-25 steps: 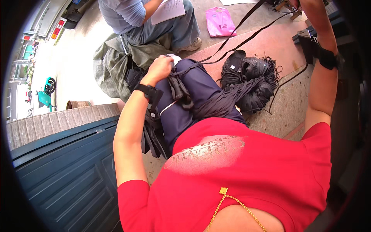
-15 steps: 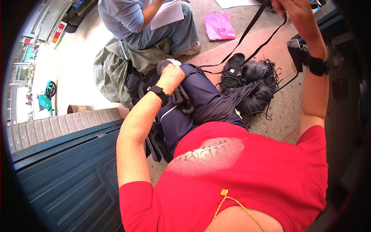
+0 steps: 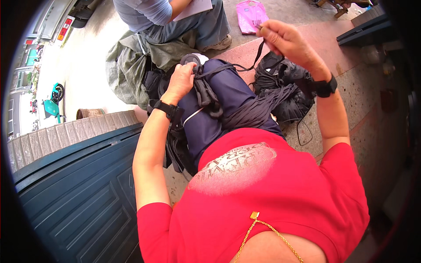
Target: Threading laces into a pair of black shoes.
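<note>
On my left thigh, my left hand (image 3: 180, 81) grips a dark grey padded piece that looks like a shoe upper (image 3: 191, 59); its far end lies beyond my fingers. My right hand (image 3: 285, 40) is raised above my right knee, fingertips pinched on the end of a black shoelace (image 3: 260, 51). The lace sags from there to the piece at my left hand. A bundle of dark laces (image 3: 258, 106) drapes across my right thigh. More dark pieces (image 3: 205, 94) hang between my thighs, partly covered by my left hand and wrist.
Beside my right leg lies a heap of black shoe uppers (image 3: 291, 72). A person in jeans (image 3: 199, 28) sits ahead with paper, near a grey-green sack (image 3: 125, 72). A pink bag (image 3: 251, 16) lies on the ground. A blue panelled door (image 3: 87, 197) stands at left.
My right hand has come down and left from high at the right, and the lace has gone from long taut loops to a short slack run. My left hand has shifted slightly left.
</note>
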The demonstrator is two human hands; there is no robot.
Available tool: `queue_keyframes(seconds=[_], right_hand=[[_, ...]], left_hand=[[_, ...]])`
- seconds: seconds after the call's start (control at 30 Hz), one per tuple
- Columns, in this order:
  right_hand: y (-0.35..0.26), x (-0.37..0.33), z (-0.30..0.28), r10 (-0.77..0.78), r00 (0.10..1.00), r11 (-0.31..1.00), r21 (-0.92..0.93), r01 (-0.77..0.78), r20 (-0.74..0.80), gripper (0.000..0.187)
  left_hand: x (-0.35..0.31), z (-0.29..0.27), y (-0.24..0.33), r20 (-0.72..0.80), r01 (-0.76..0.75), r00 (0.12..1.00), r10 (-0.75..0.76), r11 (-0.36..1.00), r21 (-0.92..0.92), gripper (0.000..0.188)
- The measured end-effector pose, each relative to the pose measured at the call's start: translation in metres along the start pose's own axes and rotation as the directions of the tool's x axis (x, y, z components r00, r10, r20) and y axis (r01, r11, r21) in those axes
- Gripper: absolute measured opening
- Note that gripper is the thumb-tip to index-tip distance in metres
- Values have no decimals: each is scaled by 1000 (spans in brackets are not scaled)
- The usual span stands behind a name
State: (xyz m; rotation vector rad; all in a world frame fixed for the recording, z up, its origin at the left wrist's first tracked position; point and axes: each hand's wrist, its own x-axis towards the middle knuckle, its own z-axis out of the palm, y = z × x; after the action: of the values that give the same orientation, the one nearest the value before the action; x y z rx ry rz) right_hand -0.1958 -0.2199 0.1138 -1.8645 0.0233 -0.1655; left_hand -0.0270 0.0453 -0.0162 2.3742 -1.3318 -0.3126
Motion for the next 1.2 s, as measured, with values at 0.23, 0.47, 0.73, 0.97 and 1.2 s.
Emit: queue_keyframes(seconds=[0.23, 0.47, 0.73, 0.97, 1.2], right_hand=[[2, -3, 18, 77, 997, 994, -78, -77, -12, 20], [8, 0, 21, 69, 997, 998, -5, -69, -16, 20], [12, -2, 39, 104, 995, 992, 72, -104, 12, 21], [22, -1, 34, 143, 990, 983, 115, -142, -2, 21], [18, -5, 47, 164, 986, 982, 100, -163, -4, 24]], left_hand=[[-14, 4, -22, -28, -181, 983, 184, 981, 65, 39], [-10, -2, -6, -36, -145, 988, 147, 988, 44, 42], [-16, 4, -16, -60, 125, 989, -134, 983, -131, 43], [-12, 5, -12, -229, -75, 973, 38, 985, -155, 48], [-9, 8, -17, -110, -189, 971, 213, 962, 196, 50]])
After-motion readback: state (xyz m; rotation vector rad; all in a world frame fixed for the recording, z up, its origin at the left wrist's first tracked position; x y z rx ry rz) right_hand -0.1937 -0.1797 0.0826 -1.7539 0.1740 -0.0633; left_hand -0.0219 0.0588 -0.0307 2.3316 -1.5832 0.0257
